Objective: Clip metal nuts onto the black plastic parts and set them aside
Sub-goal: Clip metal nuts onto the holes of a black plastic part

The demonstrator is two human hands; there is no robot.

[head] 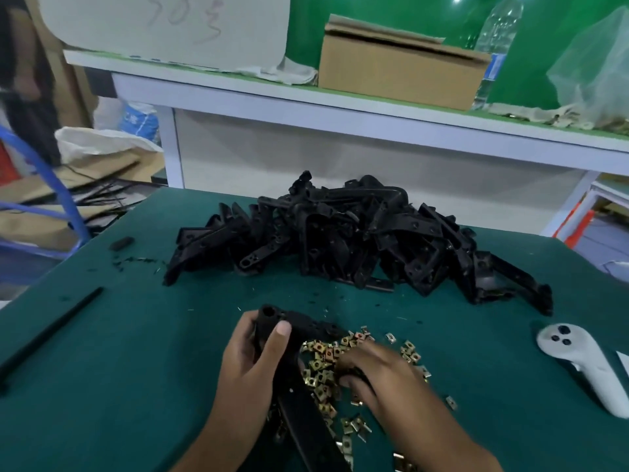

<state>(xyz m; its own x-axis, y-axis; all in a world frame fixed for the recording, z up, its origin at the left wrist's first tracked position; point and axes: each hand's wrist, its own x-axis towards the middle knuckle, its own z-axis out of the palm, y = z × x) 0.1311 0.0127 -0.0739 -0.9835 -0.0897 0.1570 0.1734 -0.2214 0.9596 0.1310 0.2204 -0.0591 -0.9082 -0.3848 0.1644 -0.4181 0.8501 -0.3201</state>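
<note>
1. On the green felt-topped table (143, 352), my left hand (250, 356) wraps a long black plastic bracket (296, 396), thumb pressed on top.
2. My right hand (377, 376) digs into the scattered brass-coloured metal clip nuts (326, 356); it's blurred, so I cannot tell whether it pinches one.
3. Risk: a rushed grab flicks nuts off the table.
4. Risk: the bracket twists in my grip, and the nut seats crooked.
5. Big heap of black plastic parts (357, 233) waits beyond.

Left hand (253, 352) curled in a grip, thumb up; right hand (377, 373) blurred, fingers bent downward.
</note>
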